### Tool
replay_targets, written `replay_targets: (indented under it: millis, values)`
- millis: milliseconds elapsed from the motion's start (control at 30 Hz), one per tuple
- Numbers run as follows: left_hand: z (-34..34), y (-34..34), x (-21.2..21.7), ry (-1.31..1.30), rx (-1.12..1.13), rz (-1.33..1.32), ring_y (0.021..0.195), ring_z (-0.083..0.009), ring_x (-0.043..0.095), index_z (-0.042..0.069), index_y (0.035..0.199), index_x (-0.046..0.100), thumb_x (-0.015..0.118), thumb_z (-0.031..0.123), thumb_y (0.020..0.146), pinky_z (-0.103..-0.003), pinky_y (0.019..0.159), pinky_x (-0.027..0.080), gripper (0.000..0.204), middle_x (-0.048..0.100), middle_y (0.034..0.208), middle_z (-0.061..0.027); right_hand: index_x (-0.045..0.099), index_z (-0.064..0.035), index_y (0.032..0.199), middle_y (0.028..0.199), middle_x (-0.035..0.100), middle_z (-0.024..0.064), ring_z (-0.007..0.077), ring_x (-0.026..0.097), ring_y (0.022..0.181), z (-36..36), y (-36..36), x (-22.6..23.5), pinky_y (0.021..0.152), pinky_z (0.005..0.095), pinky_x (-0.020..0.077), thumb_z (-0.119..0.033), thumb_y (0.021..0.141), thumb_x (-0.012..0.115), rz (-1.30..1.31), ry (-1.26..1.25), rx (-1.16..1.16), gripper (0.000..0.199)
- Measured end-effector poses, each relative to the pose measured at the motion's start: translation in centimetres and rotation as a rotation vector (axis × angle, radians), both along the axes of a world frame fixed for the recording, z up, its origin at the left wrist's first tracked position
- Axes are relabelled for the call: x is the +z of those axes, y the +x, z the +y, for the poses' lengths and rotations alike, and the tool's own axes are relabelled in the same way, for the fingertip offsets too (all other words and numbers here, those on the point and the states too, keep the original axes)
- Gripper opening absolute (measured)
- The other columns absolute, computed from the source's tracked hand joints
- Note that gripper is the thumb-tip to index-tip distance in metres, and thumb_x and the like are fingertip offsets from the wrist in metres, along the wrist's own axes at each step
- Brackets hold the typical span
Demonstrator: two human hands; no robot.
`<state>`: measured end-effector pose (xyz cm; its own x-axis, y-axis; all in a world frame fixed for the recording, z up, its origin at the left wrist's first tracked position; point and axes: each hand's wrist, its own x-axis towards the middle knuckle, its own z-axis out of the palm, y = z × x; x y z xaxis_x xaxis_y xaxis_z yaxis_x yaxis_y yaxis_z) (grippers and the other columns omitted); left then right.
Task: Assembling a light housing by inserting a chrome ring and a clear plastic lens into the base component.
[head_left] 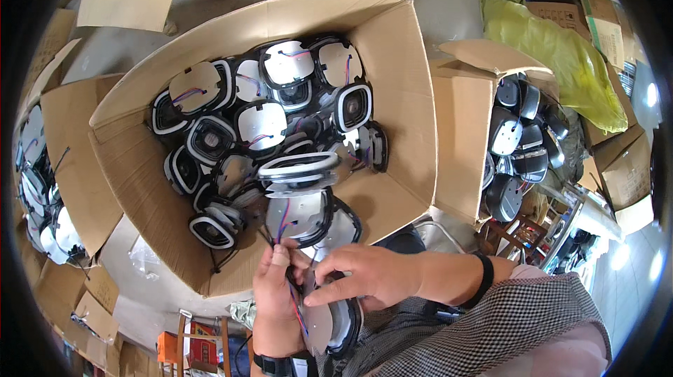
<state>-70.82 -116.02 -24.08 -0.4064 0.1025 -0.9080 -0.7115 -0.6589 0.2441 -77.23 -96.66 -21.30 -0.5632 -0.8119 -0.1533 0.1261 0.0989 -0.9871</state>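
Note:
My left hand (277, 277) is closed, pinching thin red, blue and dark wires (294, 300) between thumb and fingers. These wires run down to a rounded-square part (320, 324) with a silver plate and a black and white rim, close to my lap. Over that part reaches my right hand (375, 273), its fingers apart and pointing at the left hand; what touches their undersides is hidden. Just beyond both hands, a similar silver-backed part (301, 214) with wires lies at the near side of a big cardboard box (396, 194) holding several more.
To the right stands a smaller box (459, 135) of black rounded parts, beside a yellow-green plastic bag (554, 47). Another open carton (84, 159) with similar parts is at the left. A wooden stool (223, 342) and an orange box (167, 346) sit at the near left.

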Motion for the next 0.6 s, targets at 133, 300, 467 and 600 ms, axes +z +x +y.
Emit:
replay_targets:
  millis: [133, 300, 467, 600]
  values:
    - [-1.3, 0.6, -0.7, 0.053, 0.302, 0.075, 0.055, -0.0113, 0.037, 0.009, 0.096, 0.055, 0.051, 0.026, 0.099, -0.036, 0.063, 0.039, 0.018, 0.035, 0.058, 0.0053, 0.058, -0.0134, 0.126, 0.117, 0.056, 0.0139, 0.0334, 0.056, 0.103, 1.3, -4.6, -4.0, 0.088, 0.0415, 0.0485, -0.005, 0.070, 0.068, 0.461, 0.323, -0.015, 0.057]
    - [-3.1, 0.2, -1.4, 0.159, 0.265, 0.094, 0.042, -0.0056, 0.021, 0.009, 0.099, 0.051, 0.048, 0.034, 0.100, -0.024, 0.041, 0.025, 0.025, 0.026, 0.056, 0.0067, 0.056, -0.0076, 0.127, 0.124, 0.056, 0.0166, 0.0348, 0.052, 0.117, 3.8, -10.3, -18.7, 0.099, 0.0429, 0.0434, -0.009, 0.080, 0.059, 0.461, 0.858, -0.136, 0.047]
    - [-4.4, 0.3, -1.5, 0.077, 0.322, 0.014, 0.040, -0.0055, 0.021, 0.008, 0.099, 0.049, 0.047, 0.034, 0.100, -0.024, 0.035, 0.024, 0.026, 0.027, 0.056, 0.0063, 0.061, -0.0059, 0.122, 0.133, 0.053, 0.0159, 0.0313, 0.041, 0.133, 1.3, -12.1, -30.4, 0.115, 0.0448, 0.0250, -0.014, 0.088, 0.048, 0.712, 1.154, 0.126, 0.037]
    - [-4.8, 1.5, -1.8, -0.035, 0.297, -0.038, 0.037, -0.0055, 0.024, 0.008, 0.098, 0.049, 0.046, 0.037, 0.100, -0.024, 0.033, 0.024, 0.029, 0.026, 0.053, 0.0069, 0.071, -0.0054, 0.097, 0.114, 0.063, 0.0157, 0.0284, 0.047, 0.128, 1.6, -13.3, -30.8, 0.115, 0.0448, 0.0234, -0.019, 0.087, 0.050, 0.842, 1.346, 0.532, 0.027]
